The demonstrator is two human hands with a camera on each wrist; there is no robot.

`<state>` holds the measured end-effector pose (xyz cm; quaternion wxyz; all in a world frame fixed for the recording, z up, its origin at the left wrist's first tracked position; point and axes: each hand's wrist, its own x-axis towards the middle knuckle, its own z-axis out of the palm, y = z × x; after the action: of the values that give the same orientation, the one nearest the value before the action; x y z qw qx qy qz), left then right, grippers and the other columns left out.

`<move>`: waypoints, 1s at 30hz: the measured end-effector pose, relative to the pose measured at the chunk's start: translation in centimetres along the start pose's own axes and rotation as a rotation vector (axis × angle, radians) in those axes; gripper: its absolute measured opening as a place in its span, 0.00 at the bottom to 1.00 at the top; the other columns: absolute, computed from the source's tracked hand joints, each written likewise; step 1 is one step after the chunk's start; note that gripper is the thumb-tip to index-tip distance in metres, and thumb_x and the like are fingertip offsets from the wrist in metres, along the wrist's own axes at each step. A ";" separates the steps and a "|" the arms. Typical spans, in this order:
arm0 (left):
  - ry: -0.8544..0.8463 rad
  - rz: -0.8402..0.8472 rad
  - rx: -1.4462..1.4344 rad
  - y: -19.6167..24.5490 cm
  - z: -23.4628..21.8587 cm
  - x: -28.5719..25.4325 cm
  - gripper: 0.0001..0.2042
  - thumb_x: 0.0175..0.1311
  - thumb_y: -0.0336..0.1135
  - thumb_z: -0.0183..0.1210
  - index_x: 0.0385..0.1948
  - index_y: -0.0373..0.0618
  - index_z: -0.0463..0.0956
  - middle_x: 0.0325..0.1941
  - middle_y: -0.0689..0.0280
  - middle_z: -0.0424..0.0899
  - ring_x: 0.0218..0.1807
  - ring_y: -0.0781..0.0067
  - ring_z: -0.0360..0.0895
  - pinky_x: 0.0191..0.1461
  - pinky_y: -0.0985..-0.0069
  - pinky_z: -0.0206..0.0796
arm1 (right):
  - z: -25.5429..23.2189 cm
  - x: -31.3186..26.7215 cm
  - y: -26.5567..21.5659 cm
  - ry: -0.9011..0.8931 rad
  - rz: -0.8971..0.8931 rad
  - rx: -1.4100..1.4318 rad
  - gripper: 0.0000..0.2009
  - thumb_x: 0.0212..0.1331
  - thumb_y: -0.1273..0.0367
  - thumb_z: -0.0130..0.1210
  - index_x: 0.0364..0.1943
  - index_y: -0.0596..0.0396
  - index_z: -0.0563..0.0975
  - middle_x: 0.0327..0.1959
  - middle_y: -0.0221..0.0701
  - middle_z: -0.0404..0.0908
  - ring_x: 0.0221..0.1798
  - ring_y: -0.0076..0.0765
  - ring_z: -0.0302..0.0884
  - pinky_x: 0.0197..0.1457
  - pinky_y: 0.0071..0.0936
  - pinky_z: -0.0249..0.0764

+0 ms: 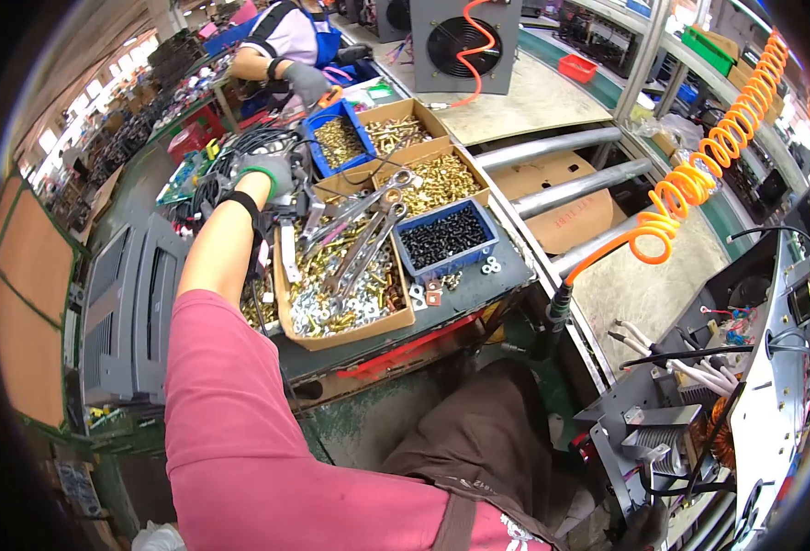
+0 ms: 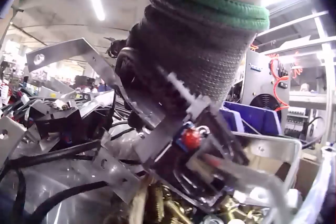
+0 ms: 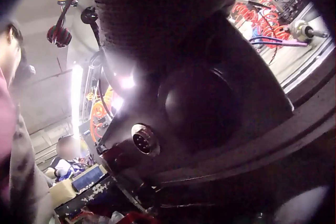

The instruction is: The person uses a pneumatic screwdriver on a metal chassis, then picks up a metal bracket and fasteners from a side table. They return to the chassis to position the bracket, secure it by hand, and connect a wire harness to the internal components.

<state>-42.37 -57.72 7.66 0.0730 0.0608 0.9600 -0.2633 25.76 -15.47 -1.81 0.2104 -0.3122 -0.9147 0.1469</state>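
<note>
My left hand (image 1: 281, 174), in a grey knit glove with a green cuff, reaches into a heap of cables and metal parts beyond the screw boxes. In the left wrist view the glove (image 2: 194, 50) is over bent metal brackets (image 2: 63, 53) and a black part with a red piece (image 2: 191, 139); its fingers are mostly hidden. The right glove (image 3: 163, 14) lies against a dark panel with a round multi-pin connector (image 3: 144, 139), its fingers out of sight. An opened machine chassis (image 1: 763, 395) with wires and a copper coil stands at the right.
Cardboard boxes of brass screws (image 1: 437, 184) and a blue bin of black screws (image 1: 446, 237) are on the bench. Wrenches (image 1: 368, 243) lie over the mixed fasteners. An orange coiled hose (image 1: 680, 193) hangs at the right above metal rollers (image 1: 579, 188). Another person (image 1: 285, 46) works across the bench.
</note>
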 end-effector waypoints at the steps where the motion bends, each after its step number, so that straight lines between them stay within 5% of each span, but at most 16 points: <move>1: 0.011 -0.029 -0.040 -0.2 1.3 1.6 0.21 0.58 0.44 0.53 0.51 0.46 0.79 0.59 0.55 0.78 0.59 0.54 0.76 0.61 0.60 0.67 | -0.7 0.8 -1.8 0.003 0.010 -0.011 0.15 0.67 0.68 0.54 0.54 0.60 0.75 0.49 0.37 0.81 0.50 0.36 0.78 0.50 0.26 0.75; 3: -0.029 -0.061 -0.021 -0.6 2.9 3.4 0.22 0.59 0.47 0.51 0.51 0.47 0.80 0.59 0.56 0.78 0.59 0.53 0.76 0.61 0.60 0.66 | -1.5 2.2 -5.0 -0.107 0.279 0.074 0.14 0.66 0.69 0.55 0.51 0.65 0.75 0.43 0.41 0.82 0.44 0.40 0.79 0.46 0.30 0.76; 12: 0.076 -0.329 -0.214 0.9 1.2 2.5 0.20 0.65 0.43 0.46 0.53 0.46 0.78 0.63 0.56 0.74 0.61 0.54 0.75 0.62 0.58 0.66 | 0.1 1.4 -2.9 0.034 0.265 0.207 0.14 0.66 0.70 0.54 0.50 0.68 0.74 0.40 0.43 0.81 0.41 0.38 0.79 0.44 0.30 0.77; 14: 0.048 -0.346 -0.192 0.3 1.7 3.7 0.20 0.62 0.46 0.52 0.53 0.52 0.79 0.61 0.61 0.77 0.61 0.58 0.75 0.61 0.59 0.67 | 0.2 1.2 -2.7 0.045 0.272 0.211 0.14 0.66 0.71 0.54 0.51 0.68 0.74 0.41 0.44 0.81 0.42 0.38 0.79 0.44 0.30 0.77; 18: -0.004 -0.357 -0.263 -0.2 1.2 3.4 0.26 0.56 0.44 0.59 0.58 0.48 0.74 0.64 0.58 0.74 0.63 0.56 0.73 0.63 0.58 0.66 | 0.4 0.8 -2.1 0.065 0.282 0.229 0.14 0.66 0.71 0.54 0.51 0.68 0.74 0.42 0.44 0.81 0.42 0.37 0.79 0.45 0.29 0.78; 21: -0.003 -0.158 -0.080 -0.7 2.8 4.3 0.23 0.57 0.52 0.57 0.54 0.57 0.78 0.67 0.53 0.67 0.64 0.51 0.70 0.65 0.61 0.64 | 0.5 0.2 -1.7 0.094 0.289 0.253 0.14 0.66 0.71 0.54 0.51 0.68 0.74 0.42 0.45 0.81 0.43 0.37 0.79 0.45 0.29 0.78; 24: -0.173 0.110 0.027 -2.0 4.2 7.9 0.22 0.56 0.50 0.53 0.51 0.55 0.80 0.62 0.54 0.74 0.61 0.49 0.72 0.64 0.59 0.65 | 0.4 0.4 -1.7 0.094 0.293 0.262 0.14 0.66 0.71 0.54 0.51 0.68 0.74 0.43 0.45 0.81 0.43 0.37 0.79 0.46 0.28 0.78; 30: -0.161 0.168 0.030 -1.8 3.0 6.5 0.21 0.48 0.48 0.57 0.40 0.46 0.84 0.50 0.52 0.82 0.52 0.51 0.79 0.57 0.62 0.70 | 0.0 0.6 -1.9 0.072 0.355 0.376 0.14 0.66 0.72 0.55 0.52 0.67 0.73 0.46 0.46 0.80 0.45 0.37 0.79 0.47 0.28 0.79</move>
<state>-48.73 -60.26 4.88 0.1706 0.1207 0.9386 -0.2744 24.33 -16.53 -0.89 0.2680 -0.4283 -0.7941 0.3378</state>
